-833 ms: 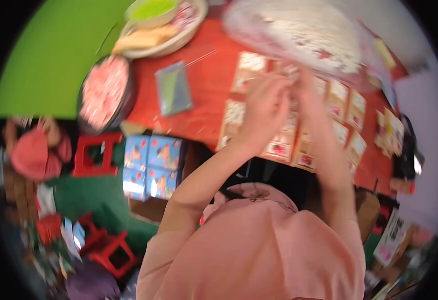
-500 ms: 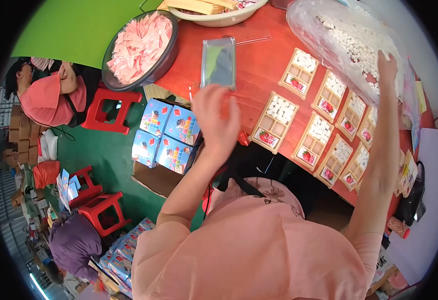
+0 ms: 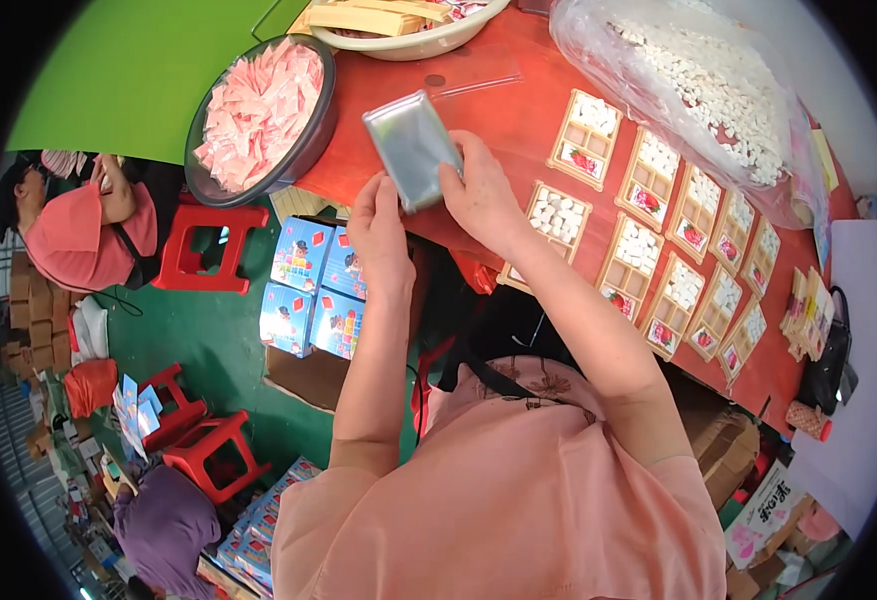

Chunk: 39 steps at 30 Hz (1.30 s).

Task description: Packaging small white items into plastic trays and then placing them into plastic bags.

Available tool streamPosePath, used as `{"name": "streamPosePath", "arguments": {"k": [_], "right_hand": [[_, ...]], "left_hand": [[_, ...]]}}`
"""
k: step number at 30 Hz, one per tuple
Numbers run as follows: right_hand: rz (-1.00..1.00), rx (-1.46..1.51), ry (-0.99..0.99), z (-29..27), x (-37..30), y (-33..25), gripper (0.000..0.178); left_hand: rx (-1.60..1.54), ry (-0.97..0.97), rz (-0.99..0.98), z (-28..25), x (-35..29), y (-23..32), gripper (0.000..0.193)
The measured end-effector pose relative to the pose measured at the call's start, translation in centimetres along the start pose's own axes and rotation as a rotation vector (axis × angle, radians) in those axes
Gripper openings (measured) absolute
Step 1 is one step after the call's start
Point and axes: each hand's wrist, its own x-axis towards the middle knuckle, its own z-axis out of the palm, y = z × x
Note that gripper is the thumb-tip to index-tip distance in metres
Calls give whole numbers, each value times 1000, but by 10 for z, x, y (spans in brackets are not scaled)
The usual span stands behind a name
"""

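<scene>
Both of my hands hold a clear rectangular plastic cover above the red table's near edge. My left hand grips its lower left corner between thumb and fingers. My right hand is closed on its right side. Whether it is one cover or several nested together, I cannot tell. To the right stand rows of small wooden trays with compartments, such as the tray; they hold white pieces and cards with a strawberry picture. Another flat clear plastic piece lies behind the cover.
A dark basin full of pink packets stands at the left, and a cream basin at the back. A plastic bag of white pieces lies at the far right. Blue boxes and a red stool are left; two people sit beyond.
The clear plastic cover was lifted off the table and tilted in both hands. My right hand left the bag of white pieces and came across to the cover.
</scene>
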Motion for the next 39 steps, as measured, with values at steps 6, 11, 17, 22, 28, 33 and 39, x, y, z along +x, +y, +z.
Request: {"name": "streamPosePath", "arguments": {"k": [6, 11, 17, 22, 28, 33, 39], "right_hand": [[85, 311, -359, -35, 3, -14, 36], [-246, -622, -75, -47, 84, -2, 48], [-190, -870, -222, -71, 159, 40, 86], [-69, -836, -351, -77, 147, 18, 90], [32, -435, -143, -82, 125, 47, 60], [182, 274, -200, -117, 87, 41, 29], [273, 717, 158, -121, -65, -7, 33]], "left_hand": [[-111, 61, 5, -2, -12, 1, 41], [5, 16, 97, -5, 0, -5, 38], [-34, 77, 88, 11, -1, 0, 38], [-19, 154, 172, 11, 20, 1, 40], [95, 112, 249, 14, 30, -15, 37], [211, 90, 416, 7, -20, -19, 27], [92, -402, -42, 29, -72, -3, 35]]}}
